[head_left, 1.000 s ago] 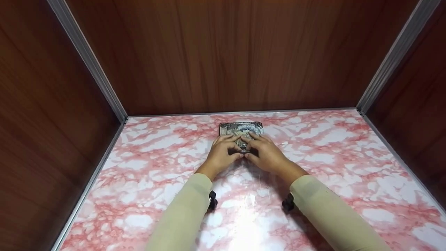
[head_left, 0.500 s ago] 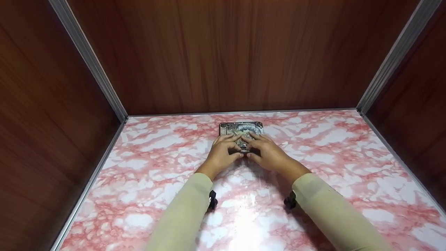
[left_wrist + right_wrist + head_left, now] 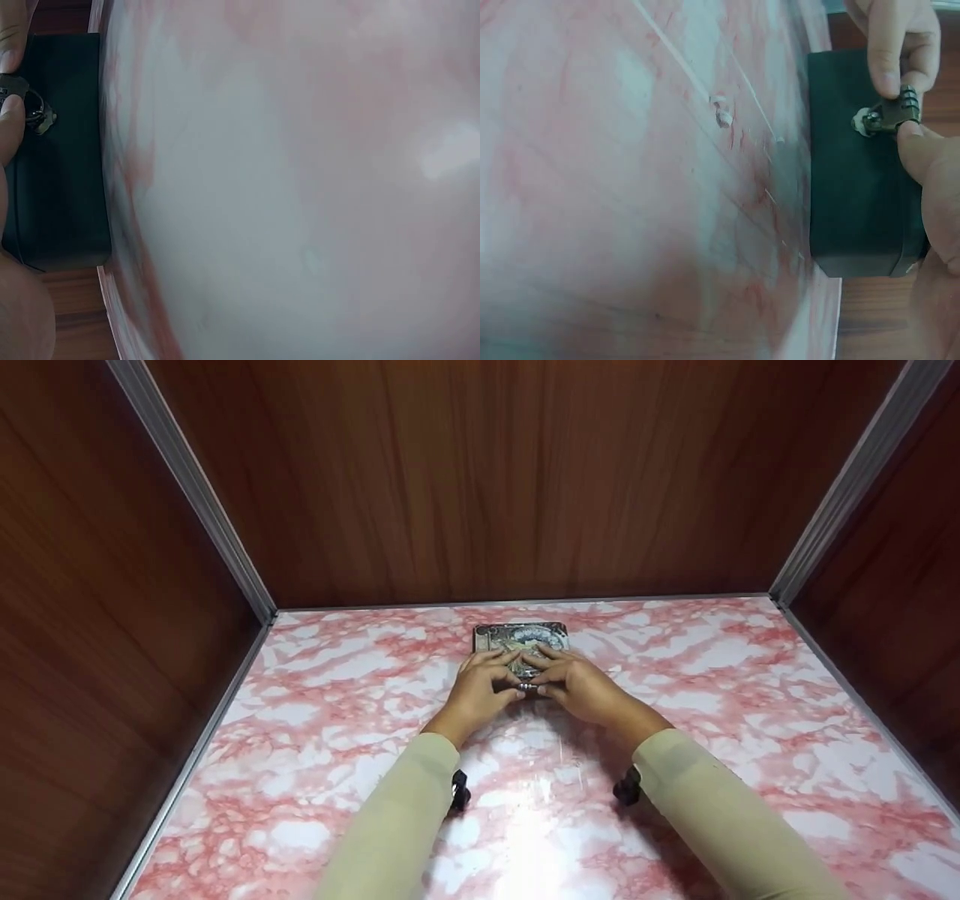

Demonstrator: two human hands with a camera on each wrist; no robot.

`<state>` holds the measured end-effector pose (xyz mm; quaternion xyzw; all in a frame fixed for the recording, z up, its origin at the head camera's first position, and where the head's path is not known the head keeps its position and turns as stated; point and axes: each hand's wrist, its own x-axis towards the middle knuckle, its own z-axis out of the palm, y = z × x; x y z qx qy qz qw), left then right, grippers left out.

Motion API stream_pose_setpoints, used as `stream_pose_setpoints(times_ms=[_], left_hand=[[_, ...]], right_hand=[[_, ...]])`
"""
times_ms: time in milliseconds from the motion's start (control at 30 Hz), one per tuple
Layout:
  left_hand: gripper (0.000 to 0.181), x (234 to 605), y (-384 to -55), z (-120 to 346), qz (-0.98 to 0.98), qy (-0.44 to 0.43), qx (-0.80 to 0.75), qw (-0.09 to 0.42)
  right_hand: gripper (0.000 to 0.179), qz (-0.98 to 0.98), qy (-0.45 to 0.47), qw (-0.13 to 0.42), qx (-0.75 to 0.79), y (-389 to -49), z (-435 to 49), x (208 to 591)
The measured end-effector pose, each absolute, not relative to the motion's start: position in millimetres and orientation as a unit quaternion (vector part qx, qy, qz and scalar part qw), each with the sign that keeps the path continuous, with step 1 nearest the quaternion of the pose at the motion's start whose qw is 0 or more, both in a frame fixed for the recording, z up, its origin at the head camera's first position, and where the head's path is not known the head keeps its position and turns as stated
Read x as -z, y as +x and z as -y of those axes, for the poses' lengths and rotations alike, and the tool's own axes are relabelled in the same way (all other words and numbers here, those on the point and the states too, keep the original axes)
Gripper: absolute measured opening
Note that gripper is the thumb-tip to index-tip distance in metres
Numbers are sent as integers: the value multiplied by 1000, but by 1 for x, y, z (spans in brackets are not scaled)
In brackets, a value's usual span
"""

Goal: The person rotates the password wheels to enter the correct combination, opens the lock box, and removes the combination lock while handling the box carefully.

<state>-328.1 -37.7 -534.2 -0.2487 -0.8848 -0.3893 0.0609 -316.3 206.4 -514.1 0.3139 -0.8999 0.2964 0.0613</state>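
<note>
A dark green box with a patterned lid stands near the back of the table. On its front hangs a small combination padlock with number dials, through a metal hasp. My left hand pinches one end of the padlock between thumb and index finger. At the other end, my right hand pinches it the same way, its thumb against the dial end. Other fingers of both hands rest on the lid and cover part of it. In the left wrist view the padlock is cut off by the frame's edge.
The table has a red and white marbled top, with a bright reflection in front of me. Brown wood-grain panels rise at the back and both sides, joined by grey metal posts.
My right thumb has shifted slightly right and up along the padlock, and the right forearm has moved a little to the right. The left hand and the box look nearly still.
</note>
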Motion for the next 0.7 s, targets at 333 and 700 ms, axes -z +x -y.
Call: stream_pose_setpoints(times_ms=[333, 700], left_hand=[[12, 533, -327, 38, 887, -225, 401, 39], [14, 534, -331, 37, 881, -221, 417, 43]], right_hand=[[18, 891, 313, 91, -315, -318, -202, 519], [20, 893, 305, 62, -325, -315, -205, 517]])
